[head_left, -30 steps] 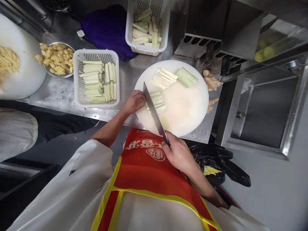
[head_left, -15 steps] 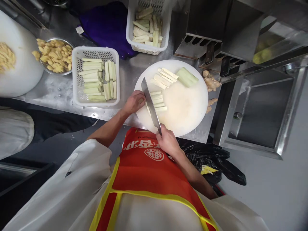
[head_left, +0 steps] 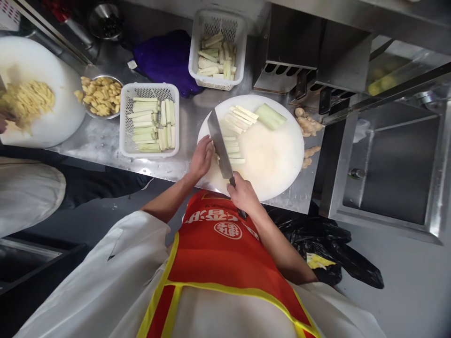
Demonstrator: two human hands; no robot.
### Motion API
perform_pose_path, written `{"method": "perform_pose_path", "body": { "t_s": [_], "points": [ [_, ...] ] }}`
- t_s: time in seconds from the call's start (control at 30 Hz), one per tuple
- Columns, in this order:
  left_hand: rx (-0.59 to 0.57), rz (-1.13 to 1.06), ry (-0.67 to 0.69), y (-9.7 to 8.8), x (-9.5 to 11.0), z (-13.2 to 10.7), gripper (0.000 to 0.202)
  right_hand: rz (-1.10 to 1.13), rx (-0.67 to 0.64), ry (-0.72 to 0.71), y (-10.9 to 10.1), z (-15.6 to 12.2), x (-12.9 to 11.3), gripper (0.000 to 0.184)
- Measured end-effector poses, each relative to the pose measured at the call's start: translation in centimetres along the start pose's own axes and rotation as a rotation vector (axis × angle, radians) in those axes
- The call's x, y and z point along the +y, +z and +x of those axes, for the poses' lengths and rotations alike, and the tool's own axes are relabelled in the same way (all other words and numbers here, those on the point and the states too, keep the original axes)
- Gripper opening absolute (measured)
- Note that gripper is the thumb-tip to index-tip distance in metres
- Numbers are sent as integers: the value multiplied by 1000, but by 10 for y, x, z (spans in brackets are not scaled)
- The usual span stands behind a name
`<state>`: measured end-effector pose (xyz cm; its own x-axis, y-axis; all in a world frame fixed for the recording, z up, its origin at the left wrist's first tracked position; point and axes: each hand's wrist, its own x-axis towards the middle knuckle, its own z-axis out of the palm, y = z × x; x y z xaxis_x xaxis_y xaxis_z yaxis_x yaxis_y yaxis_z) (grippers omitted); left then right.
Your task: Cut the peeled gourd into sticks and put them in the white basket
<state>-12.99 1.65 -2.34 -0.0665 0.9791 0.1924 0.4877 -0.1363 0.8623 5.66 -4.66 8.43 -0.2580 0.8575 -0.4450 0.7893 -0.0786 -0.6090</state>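
Observation:
My right hand [head_left: 244, 193] is closed around the dark handle of a cleaver [head_left: 219, 143]. Its broad blade lies slanting over the left part of a round white cutting board [head_left: 273, 169]. My left hand [head_left: 202, 157] rests beside the blade at the board's left edge, fingers stretched forward and nothing visible in them. Pale green vegetable sticks [head_left: 233, 150] lie just right of the blade, which hides some of them. Farther back on the board are a row of whiter sticks [head_left: 241, 118] and an uncut pale green chunk [head_left: 270, 116].
Left of the board stands a white basket [head_left: 125, 141] of cut sticks; another basket [head_left: 241, 75] is behind. A metal bowl [head_left: 102, 115] holds yellowish pieces. Ginger [head_left: 308, 124] lies right, near a sink [head_left: 384, 218]. A co-worker's hand [head_left: 3, 123] shows at far left, by another board [head_left: 63, 89].
My left hand has loosened from a curled pose, its fingers now straighter. The cleaver stays over the sticks, its blade turned slightly flatter. The view has shifted, showing more of the left side.

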Motion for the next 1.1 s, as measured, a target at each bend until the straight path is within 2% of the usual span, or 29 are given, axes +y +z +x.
{"method": "perform_pose_path", "body": {
  "t_s": [0.13,0.23,0.3,0.43,0.5,0.6,0.7,0.83,0.9,1.0,1.1],
  "points": [
    [91,-124,-168,47,20,-1,53,407,-55,78,6,9,13,15],
    [149,-161,-222,68,27,4,58,653,-75,95,10,17,21,15],
    [173,-159,-239,70,26,7,56,748,-89,86,13,19,22,18],
    [209,-105,-193,59,26,17,51,834,-93,44,11,18,16,20],
    [213,-75,-109,55,33,31,48,836,-54,22,4,18,14,19],
    [196,9,43,60,47,68,43,873,57,-27,-14,27,15,20],
    [132,90,194,71,54,116,37,992,158,-39,-39,41,21,26],
    [-49,124,331,86,42,170,26,1114,208,35,-62,43,34,32],
    [-139,164,343,93,34,185,23,1147,228,75,-62,29,45,31],
    [-278,211,351,97,29,194,19,1174,265,115,-55,-7,67,29],
    [-354,196,392,83,36,192,21,1165,251,172,-45,-51,96,26]
  ]
}}
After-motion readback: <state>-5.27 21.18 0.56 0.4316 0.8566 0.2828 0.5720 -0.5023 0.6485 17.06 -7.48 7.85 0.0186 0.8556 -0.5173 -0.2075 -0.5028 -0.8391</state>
